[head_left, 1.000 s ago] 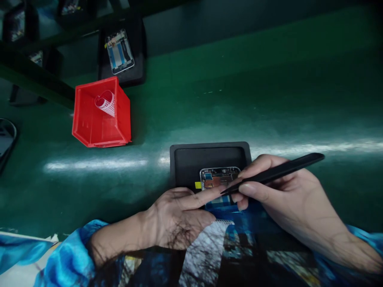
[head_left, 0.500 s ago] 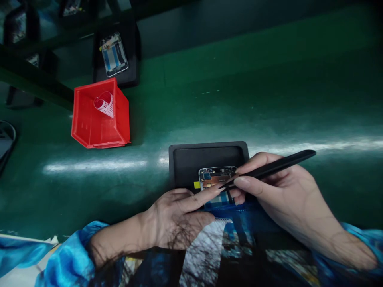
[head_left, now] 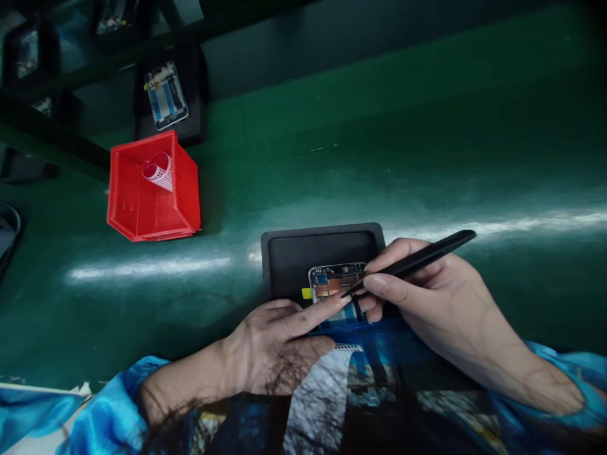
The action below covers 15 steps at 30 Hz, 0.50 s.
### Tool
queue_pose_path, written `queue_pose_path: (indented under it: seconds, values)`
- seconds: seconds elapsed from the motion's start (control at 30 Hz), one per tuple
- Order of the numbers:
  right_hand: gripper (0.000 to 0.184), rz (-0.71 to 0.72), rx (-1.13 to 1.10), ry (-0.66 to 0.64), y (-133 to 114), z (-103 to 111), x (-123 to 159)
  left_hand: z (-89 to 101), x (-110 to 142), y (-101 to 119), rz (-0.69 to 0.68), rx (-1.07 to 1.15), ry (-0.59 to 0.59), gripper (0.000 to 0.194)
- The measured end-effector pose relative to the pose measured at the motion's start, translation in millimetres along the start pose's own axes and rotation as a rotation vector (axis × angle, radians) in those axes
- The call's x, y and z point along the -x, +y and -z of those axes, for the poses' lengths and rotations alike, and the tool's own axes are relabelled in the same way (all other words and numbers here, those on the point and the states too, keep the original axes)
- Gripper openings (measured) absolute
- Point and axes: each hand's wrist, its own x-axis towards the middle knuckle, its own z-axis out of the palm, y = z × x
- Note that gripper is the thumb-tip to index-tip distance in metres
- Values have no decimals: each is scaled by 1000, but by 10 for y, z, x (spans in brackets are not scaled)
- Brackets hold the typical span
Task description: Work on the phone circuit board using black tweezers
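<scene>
An opened phone [head_left: 334, 281] with bare circuit parts and a small yellow tab lies in a black tray [head_left: 289, 256] at the near edge of the green bench. My left hand [head_left: 279, 341] rests beside it, the forefinger stretched out and pressing on the phone's near part, the other fingers curled under. My right hand [head_left: 427, 297] pinches black tweezers [head_left: 412, 260], whose tip touches the phone right by my left fingertip. The phone's lower half is hidden behind my fingers and the blue patterned clothing.
A red bin [head_left: 152, 189] holding a curled perforated strip [head_left: 159, 170] stands at the left. Behind it a second black tray [head_left: 168, 95] carries another opened phone. Dark frame bars and more trays sit at the top left. A dark round object [head_left: 7, 234] shows at the left edge.
My right hand and the tweezers have shifted slightly left, and the tip has closed in on the phone. The view has drifted a little; my left hand keeps its place.
</scene>
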Motion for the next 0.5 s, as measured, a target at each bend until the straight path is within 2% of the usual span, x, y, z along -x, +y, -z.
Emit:
queue_pose_path:
  seconds: [0.33,0.43,0.5]
  values:
    - [19,19,-39,-35,11,41,20,47,-34,1,-7,85,-8,24]
    - [13,78,-77,-75,11,74,71,44,-16,2,49,150,-28,25]
    - [9,136,-85,-105,-7,93,114,32,-9,6,51,116,-71,25]
